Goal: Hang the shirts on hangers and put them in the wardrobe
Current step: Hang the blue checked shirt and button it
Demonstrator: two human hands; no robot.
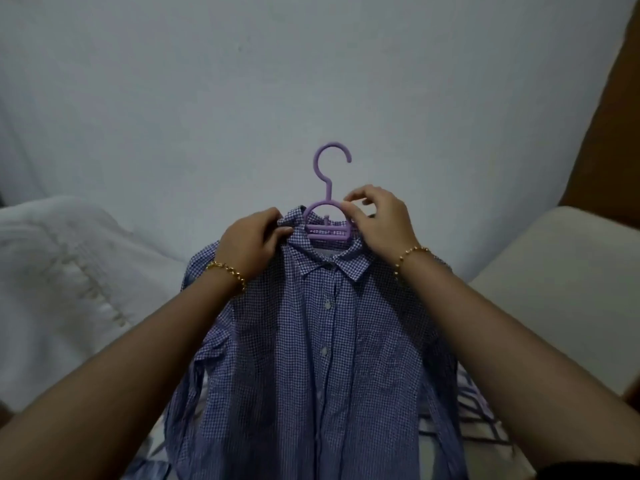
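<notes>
A blue and white checked shirt (322, 358) hangs in front of me on a purple plastic hanger (327, 202), buttoned down the front. The hanger's hook rises above the collar; its arms are hidden inside the shirt. My left hand (254, 237) pinches the collar on the left side. On the right, my right hand (379, 220) pinches the hanger's curved neck beside the collar. Both wrists wear gold bead bracelets.
A pale wall (277, 81) fills the background. White bedding or a pillow (59, 271) lies at the left, a cream cushioned surface (561, 271) at the right, with brown wood (613, 116) at the upper right. Patterned fabric (481, 410) shows below the shirt.
</notes>
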